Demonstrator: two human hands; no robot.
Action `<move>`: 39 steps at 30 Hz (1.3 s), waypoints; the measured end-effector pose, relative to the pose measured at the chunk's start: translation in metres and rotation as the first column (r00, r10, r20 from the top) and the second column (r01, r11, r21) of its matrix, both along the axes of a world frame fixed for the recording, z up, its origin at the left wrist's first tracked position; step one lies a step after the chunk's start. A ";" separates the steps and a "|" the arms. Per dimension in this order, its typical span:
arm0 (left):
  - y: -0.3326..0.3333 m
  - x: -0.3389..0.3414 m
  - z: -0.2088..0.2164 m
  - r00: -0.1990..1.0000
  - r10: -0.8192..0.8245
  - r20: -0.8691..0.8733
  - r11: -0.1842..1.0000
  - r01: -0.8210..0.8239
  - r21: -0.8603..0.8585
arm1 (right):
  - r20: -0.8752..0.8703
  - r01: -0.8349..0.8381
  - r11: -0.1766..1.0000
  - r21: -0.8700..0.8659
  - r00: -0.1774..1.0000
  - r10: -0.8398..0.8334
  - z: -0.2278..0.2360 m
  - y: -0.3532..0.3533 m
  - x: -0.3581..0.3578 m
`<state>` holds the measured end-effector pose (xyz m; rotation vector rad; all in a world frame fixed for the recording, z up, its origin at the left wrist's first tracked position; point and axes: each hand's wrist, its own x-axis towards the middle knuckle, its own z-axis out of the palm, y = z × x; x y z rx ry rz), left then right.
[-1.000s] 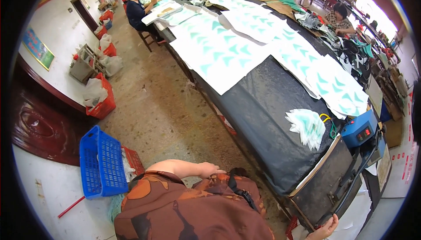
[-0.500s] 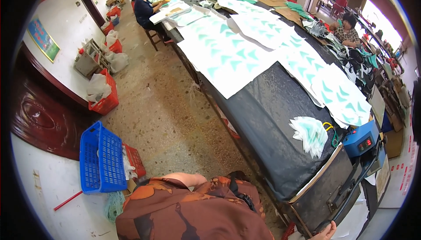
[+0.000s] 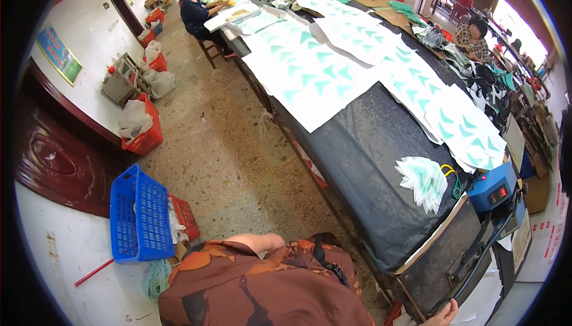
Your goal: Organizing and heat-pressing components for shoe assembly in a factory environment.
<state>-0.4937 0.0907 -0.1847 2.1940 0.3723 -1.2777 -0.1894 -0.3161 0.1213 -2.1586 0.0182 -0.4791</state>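
At the lower right edge, my right hand [image 3: 442,314] is closed round the end of a long black handle [image 3: 472,279]. The handle runs along a flat dark press plate [image 3: 432,271], beside a blue control box [image 3: 493,190] with a small lit display. Of my left arm only a bare stretch [image 3: 257,242] shows past my brown patterned clothing; the left hand itself is hidden. Close to the press, a fanned pile of pale green-and-white cut pieces [image 3: 422,183] lies on the black-covered table [image 3: 363,147]. Yellow-and-green-handled scissors [image 3: 454,180] lie next to the pile.
White sheets with green chevron shapes [image 3: 316,70] cover much of the table. On the floor at left stand a blue plastic basket [image 3: 140,219] and red crates [image 3: 146,138]. One person [image 3: 199,13] sits at the table's far left, another [image 3: 472,39] at its right.
My right hand stays on the handle, with the press unchanged. The view has shifted slightly. The seated person at right has moved their head and arms a little.
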 end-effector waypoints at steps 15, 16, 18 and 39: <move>0.020 0.002 0.008 0.996 0.077 -0.050 0.985 -0.083 -0.151 | -0.073 -0.065 0.994 0.083 0.995 0.071 -0.025 -0.021 0.015; 0.021 0.005 0.006 0.998 0.054 0.022 0.986 -0.050 -0.157 | -0.072 -0.045 0.996 0.072 0.996 0.051 -0.022 -0.024 0.013; 0.025 0.011 -0.009 1.000 0.027 -0.010 0.989 -0.028 -0.143 | -0.070 0.004 0.995 0.103 0.998 0.003 -0.015 -0.013 0.005; 0.027 0.037 -0.018 0.991 -0.080 -0.106 0.993 0.071 -0.089 | -0.030 0.078 0.992 -0.101 0.996 -0.081 -0.015 -0.007 0.005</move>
